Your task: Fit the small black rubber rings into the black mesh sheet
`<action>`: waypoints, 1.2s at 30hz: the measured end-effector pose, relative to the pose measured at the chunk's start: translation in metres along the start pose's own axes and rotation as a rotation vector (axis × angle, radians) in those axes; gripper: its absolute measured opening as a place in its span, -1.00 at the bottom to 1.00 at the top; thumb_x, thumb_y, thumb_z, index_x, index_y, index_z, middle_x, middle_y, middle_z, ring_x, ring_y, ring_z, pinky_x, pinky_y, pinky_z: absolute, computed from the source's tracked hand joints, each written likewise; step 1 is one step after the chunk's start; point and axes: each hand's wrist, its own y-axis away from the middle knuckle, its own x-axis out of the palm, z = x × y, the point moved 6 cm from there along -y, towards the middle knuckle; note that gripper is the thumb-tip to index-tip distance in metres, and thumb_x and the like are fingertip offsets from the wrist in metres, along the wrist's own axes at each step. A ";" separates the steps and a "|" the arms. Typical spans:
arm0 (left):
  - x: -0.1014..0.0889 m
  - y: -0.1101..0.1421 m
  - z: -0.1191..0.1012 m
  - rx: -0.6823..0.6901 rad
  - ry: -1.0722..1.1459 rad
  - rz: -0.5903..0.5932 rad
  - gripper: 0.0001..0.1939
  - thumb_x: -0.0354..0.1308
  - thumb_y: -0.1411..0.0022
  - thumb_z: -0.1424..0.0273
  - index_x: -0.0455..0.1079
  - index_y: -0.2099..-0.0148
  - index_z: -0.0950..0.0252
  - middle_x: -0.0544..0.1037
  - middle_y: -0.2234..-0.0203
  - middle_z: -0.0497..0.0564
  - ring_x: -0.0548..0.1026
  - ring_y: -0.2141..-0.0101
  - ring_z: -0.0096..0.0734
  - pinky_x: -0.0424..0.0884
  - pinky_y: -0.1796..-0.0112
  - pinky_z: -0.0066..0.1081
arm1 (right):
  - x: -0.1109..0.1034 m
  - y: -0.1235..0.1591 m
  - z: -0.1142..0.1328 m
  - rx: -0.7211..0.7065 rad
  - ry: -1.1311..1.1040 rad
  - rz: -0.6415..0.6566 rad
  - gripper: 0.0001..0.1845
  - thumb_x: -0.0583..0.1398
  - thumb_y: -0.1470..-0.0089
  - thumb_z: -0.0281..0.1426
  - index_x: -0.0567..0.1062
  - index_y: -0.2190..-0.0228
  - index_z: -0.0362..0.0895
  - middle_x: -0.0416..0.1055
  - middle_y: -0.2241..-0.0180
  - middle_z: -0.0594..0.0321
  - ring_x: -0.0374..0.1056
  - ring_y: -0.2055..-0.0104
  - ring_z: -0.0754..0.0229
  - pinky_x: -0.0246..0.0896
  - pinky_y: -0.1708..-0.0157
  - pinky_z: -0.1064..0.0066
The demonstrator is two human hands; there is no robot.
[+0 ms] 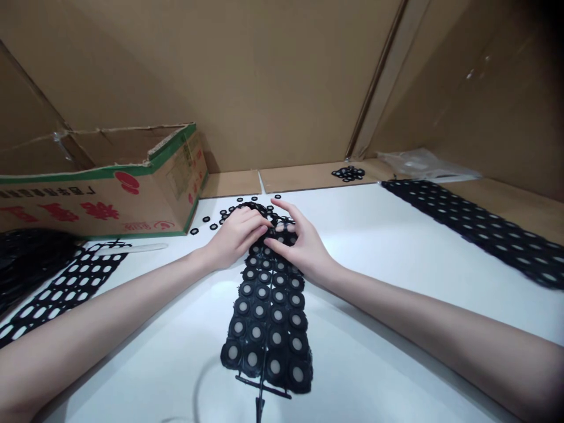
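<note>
A long sheet of black moulded rubber rings (258, 332) lies down the middle of the white table, with a thin sprue at its near end. My left hand (240, 235) is at the sheet's far part, its fingers pressed together against the rubber; what exactly is between the fingertips is hidden. Opposite it, my right hand (306, 241) rests on the sheet's right edge, thumb and index finger spread apart. Loose black rings (214, 227) lie scattered beyond and left of my left hand, partly covered by it.
A cardboard box (163, 202) with green edging stands at left. Before it lie a punched black sheet (83, 273), a dark heap (30, 258) and a pale flat strip (141, 248). At right lies another ring sheet (480, 232). Farther back are a small ring cluster (348, 173) and a clear bag (427, 164).
</note>
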 end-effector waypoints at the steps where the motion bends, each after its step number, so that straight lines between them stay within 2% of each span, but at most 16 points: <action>1: 0.001 0.000 0.000 0.009 -0.021 -0.004 -0.71 -0.17 -0.40 0.36 0.36 0.15 0.32 0.49 0.30 0.11 0.36 0.25 -0.27 0.25 0.17 -0.27 | 0.000 0.000 0.000 -0.008 -0.002 0.001 -0.26 0.23 0.07 -0.48 0.18 -0.16 -0.05 0.47 0.09 0.18 0.46 0.20 0.12 0.34 0.04 0.16; 4: 0.002 0.000 0.000 0.004 -0.087 -0.024 -0.74 -0.16 -0.40 0.38 0.35 0.17 0.32 0.49 0.31 0.10 0.37 0.26 -0.27 0.23 0.17 -0.27 | 0.000 -0.001 0.002 -0.037 -0.006 0.011 -0.29 0.22 0.07 -0.50 0.20 -0.14 -0.06 0.34 -0.10 0.15 0.45 0.18 0.16 0.33 0.01 0.19; 7: 0.002 0.000 0.002 -0.055 -0.093 -0.044 -0.74 -0.16 -0.40 0.39 0.33 0.21 0.31 0.48 0.34 0.06 0.39 0.26 -0.29 0.20 0.18 -0.28 | 0.001 -0.002 0.004 -0.039 0.005 0.022 -0.31 0.21 0.08 -0.52 0.22 -0.12 -0.10 0.31 -0.13 0.13 0.45 0.17 0.17 0.32 0.00 0.22; 9: 0.001 -0.001 0.006 -0.112 -0.052 -0.067 -0.75 -0.16 -0.39 0.41 0.32 0.23 0.30 0.47 0.34 0.04 0.40 0.26 -0.30 0.19 0.16 -0.28 | 0.002 -0.002 0.006 -0.042 0.013 0.037 -0.32 0.20 0.08 -0.53 0.23 -0.12 -0.09 0.34 -0.10 0.14 0.46 0.18 0.17 0.33 0.03 0.23; 13: -0.009 0.000 0.022 -0.271 0.115 -0.226 -0.76 -0.10 -0.34 0.39 0.32 0.34 0.30 0.41 0.44 -0.01 0.37 0.37 -0.35 0.22 0.28 -0.35 | 0.004 0.000 0.012 -0.078 0.049 0.067 -0.33 0.18 0.07 -0.54 0.23 -0.11 -0.05 0.38 -0.05 0.19 0.45 0.19 0.18 0.32 0.04 0.23; 15: -0.013 0.004 0.036 -0.360 0.237 -0.313 -0.76 -0.06 -0.32 0.33 0.32 0.37 0.29 0.38 0.49 -0.03 0.35 0.42 -0.37 0.23 0.34 -0.39 | 0.004 0.001 0.012 -0.071 0.058 0.060 -0.34 0.19 0.07 -0.54 0.24 -0.10 -0.04 0.39 -0.04 0.18 0.45 0.18 0.17 0.33 0.06 0.22; 18: -0.017 0.014 0.066 -0.545 0.366 -0.496 -0.77 -0.07 -0.30 0.34 0.28 0.38 0.29 0.33 0.58 -0.08 0.33 0.48 -0.41 0.23 0.35 -0.41 | 0.004 0.001 0.008 -0.016 0.049 0.064 -0.32 0.20 0.07 -0.52 0.24 -0.13 -0.07 0.47 0.12 0.15 0.44 0.20 0.12 0.36 0.14 0.20; 21: -0.019 0.019 0.082 -0.612 0.358 -0.547 -0.84 -0.01 -0.24 0.39 0.35 0.33 0.31 0.40 0.50 -0.05 0.36 0.43 -0.41 0.25 0.33 -0.41 | 0.004 0.001 0.003 0.033 0.009 0.059 -0.30 0.20 0.08 -0.50 0.22 -0.14 -0.10 0.49 0.26 0.17 0.44 0.22 0.09 0.35 0.16 0.18; 23: -0.020 0.017 0.078 -0.583 0.295 -0.501 -0.88 0.07 -0.17 0.45 0.43 0.28 0.31 0.45 0.39 -0.01 0.37 0.36 -0.39 0.27 0.29 -0.40 | 0.003 0.000 0.000 0.050 -0.025 0.038 -0.30 0.21 0.09 -0.49 0.24 -0.13 -0.12 0.48 0.27 0.17 0.43 0.19 0.09 0.32 0.11 0.17; 25: -0.023 0.013 0.064 -0.499 0.213 -0.448 -0.85 0.10 -0.14 0.48 0.49 0.27 0.29 0.46 0.32 0.01 0.37 0.31 -0.37 0.28 0.26 -0.39 | 0.002 -0.001 -0.003 0.068 -0.068 0.029 -0.29 0.21 0.11 -0.48 0.23 -0.13 -0.13 0.46 0.25 0.16 0.42 0.14 0.08 0.31 0.08 0.17; 28: -0.026 0.008 0.037 -0.315 0.180 -0.383 -0.84 0.07 -0.24 0.43 0.48 0.22 0.30 0.45 0.30 0.03 0.38 0.28 -0.37 0.30 0.25 -0.38 | 0.001 -0.002 -0.008 0.112 -0.124 0.020 -0.26 0.21 0.13 -0.47 0.21 -0.14 -0.11 0.44 0.24 0.16 0.40 0.11 0.06 0.33 0.13 0.18; 31: -0.020 0.004 0.014 -0.117 0.141 -0.231 -0.82 0.09 -0.27 0.34 0.45 0.19 0.32 0.46 0.29 0.06 0.41 0.25 -0.32 0.32 0.20 -0.34 | 0.000 -0.003 -0.010 0.129 -0.152 -0.004 -0.24 0.21 0.14 -0.46 0.21 -0.15 -0.10 0.44 0.25 0.18 0.40 0.11 0.07 0.31 0.09 0.16; 33: -0.016 0.003 0.007 -0.034 0.071 -0.174 -0.81 0.12 -0.25 0.32 0.44 0.19 0.33 0.47 0.29 0.09 0.42 0.23 -0.28 0.32 0.18 -0.30 | -0.001 -0.003 -0.010 0.130 -0.165 -0.014 -0.25 0.22 0.14 -0.45 0.22 -0.14 -0.10 0.45 0.26 0.19 0.40 0.12 0.09 0.29 0.05 0.16; 36: -0.012 0.004 0.007 0.018 -0.038 -0.173 -0.77 0.17 -0.22 0.29 0.45 0.16 0.36 0.49 0.27 0.12 0.44 0.21 -0.23 0.31 0.17 -0.26 | -0.001 -0.003 -0.010 0.134 -0.181 -0.014 -0.26 0.22 0.13 -0.44 0.22 -0.14 -0.11 0.46 0.27 0.20 0.41 0.12 0.09 0.28 0.01 0.14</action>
